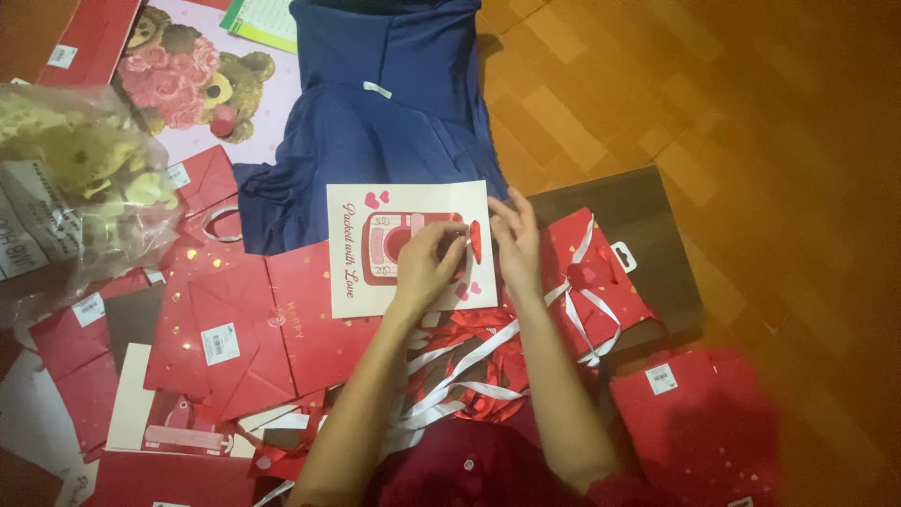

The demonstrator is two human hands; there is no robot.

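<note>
Pinching one card (pixel 410 246), two hands (pixel 469 249)

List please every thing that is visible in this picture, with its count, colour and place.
cream card: one, cream with red print, centre, under both hands
red ribbon piece: one, red, at the fingertips
ribbons: a pile, red and white, below the card
flat red gift bags: several, red, left and right
blue cloth: one, dark blue, top centre
teddy-bear bag: one, pink, top left
plastic bag: one, clear, yellowish contents, left
wooden floor: brown, right
left hand: on the card
right hand: at the ribbon piece
</note>
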